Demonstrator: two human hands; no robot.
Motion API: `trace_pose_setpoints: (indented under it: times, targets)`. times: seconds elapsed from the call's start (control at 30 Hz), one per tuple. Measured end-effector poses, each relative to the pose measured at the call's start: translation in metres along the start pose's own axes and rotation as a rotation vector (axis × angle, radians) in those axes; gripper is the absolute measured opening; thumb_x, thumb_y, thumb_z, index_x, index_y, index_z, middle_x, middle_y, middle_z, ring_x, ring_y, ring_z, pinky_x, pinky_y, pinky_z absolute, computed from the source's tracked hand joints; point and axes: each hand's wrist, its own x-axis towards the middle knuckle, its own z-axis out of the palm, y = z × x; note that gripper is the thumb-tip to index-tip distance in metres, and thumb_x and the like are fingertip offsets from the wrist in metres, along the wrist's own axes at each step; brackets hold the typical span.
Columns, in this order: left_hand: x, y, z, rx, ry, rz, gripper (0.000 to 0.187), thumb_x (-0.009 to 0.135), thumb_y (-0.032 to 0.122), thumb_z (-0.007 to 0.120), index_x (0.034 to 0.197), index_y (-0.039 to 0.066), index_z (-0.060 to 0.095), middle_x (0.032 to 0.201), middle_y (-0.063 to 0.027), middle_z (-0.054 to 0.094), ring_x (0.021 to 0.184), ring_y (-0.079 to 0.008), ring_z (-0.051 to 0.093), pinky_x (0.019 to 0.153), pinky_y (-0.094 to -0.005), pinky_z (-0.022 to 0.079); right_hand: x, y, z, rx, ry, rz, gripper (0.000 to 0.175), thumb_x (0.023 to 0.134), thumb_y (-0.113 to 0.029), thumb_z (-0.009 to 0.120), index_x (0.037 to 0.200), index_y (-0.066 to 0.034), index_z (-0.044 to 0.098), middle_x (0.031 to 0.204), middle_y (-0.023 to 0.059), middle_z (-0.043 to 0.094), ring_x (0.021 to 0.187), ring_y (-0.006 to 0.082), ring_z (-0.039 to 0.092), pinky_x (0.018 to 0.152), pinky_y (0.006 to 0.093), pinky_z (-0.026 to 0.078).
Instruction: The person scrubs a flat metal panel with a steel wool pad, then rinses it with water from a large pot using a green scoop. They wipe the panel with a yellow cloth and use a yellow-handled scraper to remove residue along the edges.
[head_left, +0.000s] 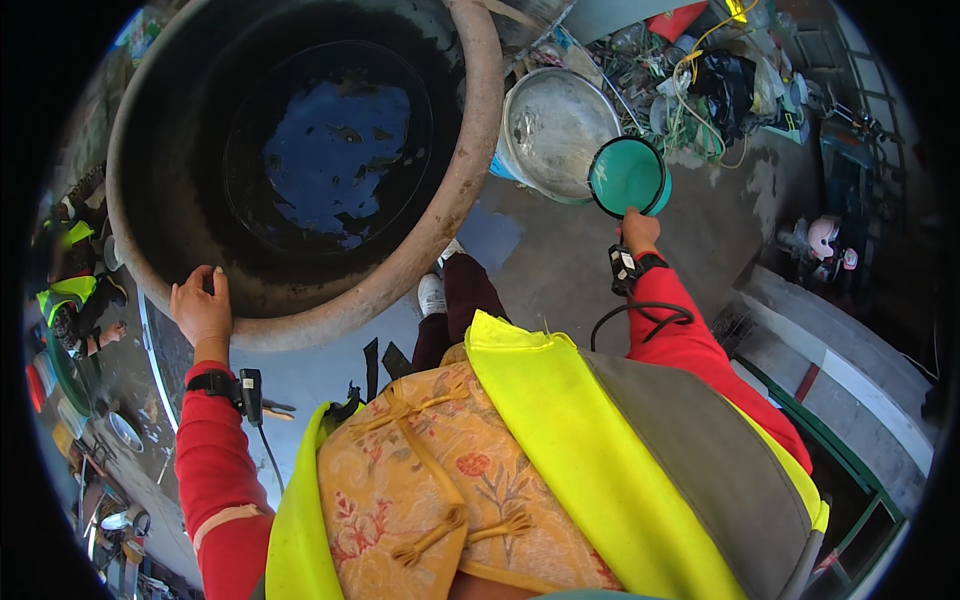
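At the upper left stands a large round clay vat (484, 97) with a thick rim and dark water (330, 150) low inside it. My left hand (202, 309) rests on the near left part of the rim, fingers bent and raised; no object shows in it. With my right hand (640, 230) I grip the near side of a green dipper (628, 176) with a dark rim. The dipper is above the right edge of a round bucket (559, 127), which stands right of the vat and holds cloudy water. Whether the dipper has liquid in it, I cannot tell.
A heap of bottles, netting and bags (660, 97) lies beyond the bucket, with a yellow hose (694, 56) over it. A person in a yellow vest (71, 292) is at the far left near basins. Green metal framing (832, 450) and a concrete ledge (832, 352) are at right.
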Motion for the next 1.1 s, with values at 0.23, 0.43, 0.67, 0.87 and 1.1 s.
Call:
trace_pose_setpoints:
  times: [0.23, 0.43, 0.67, 0.87, 1.1]
  targets:
    - [0.0, -0.001, 0.0, -0.01, 0.013, -0.03, 0.025, 0.085, 0.034, 0.057, 0.091, 0.012, 0.068, 0.081, -0.0064, 0.067, 0.084, -0.0241, 0.062, 0.102, -0.0365, 0.036, -0.046, -0.036, -0.025, -0.34, 0.28, -0.2, 0.078, 0.078, -0.03, 0.063, 0.141, -0.003, 0.026, 0.122, 0.0223, 0.056, 0.108, 0.0384, 0.057, 0.09, 0.0457, 0.047]
    - [0.0, -0.001, 0.0, -0.042, 0.012, -0.027, 0.026, 0.085, 0.034, 0.058, 0.091, 0.011, 0.068, 0.081, -0.0071, 0.067, 0.084, -0.0241, 0.062, 0.101, -0.0371, 0.036, -0.056, -0.055, -0.036, -0.396, 0.482, -0.322, 0.082, 0.077, -0.025, 0.065, 0.142, -0.0033, 0.02, 0.128, 0.0231, 0.05, 0.114, 0.0401, 0.052, 0.094, 0.0449, 0.044]
    - [0.0, -0.003, -0.003, -0.117, 0.064, -0.054, 0.027, 0.079, 0.033, 0.061, 0.089, 0.009, 0.07, 0.083, -0.0089, 0.068, 0.084, -0.0257, 0.062, 0.1, -0.0389, 0.036, -0.104, -0.184, -0.01, 0.398, 0.138, -1.013, 0.047, 0.076, -0.011, 0.07, 0.115, 0.004, 0.05, 0.103, 0.0143, 0.064, 0.092, 0.024, 0.062, 0.082, 0.034, 0.048]
    - [-0.003, -0.006, -0.014, -0.263, 0.037, -0.125, 0.027, 0.078, 0.035, 0.061, 0.086, 0.01, 0.069, 0.08, -0.0083, 0.066, 0.087, -0.0248, 0.061, 0.104, -0.0383, 0.033, -0.267, -0.315, 0.101, 0.204, -0.81, -1.165, 0.012, 0.082, -0.009, 0.066, 0.086, -0.0009, 0.059, 0.069, 0.003, 0.058, 0.052, 0.0099, 0.053, 0.046, 0.0243, 0.043]
    - [0.002, -0.009, -0.02, -0.321, -0.007, -0.137, 0.028, 0.076, 0.032, 0.063, 0.089, 0.008, 0.066, 0.081, -0.0081, 0.063, 0.09, -0.0245, 0.059, 0.104, -0.0395, 0.032, -0.259, -0.321, 0.349, -0.79, -0.599, -0.734, 0.093, 0.081, -0.017, 0.065, 0.14, 0.0097, -0.002, 0.094, 0.0254, 0.062, 0.069, 0.03, 0.065, 0.058, 0.0395, 0.053]
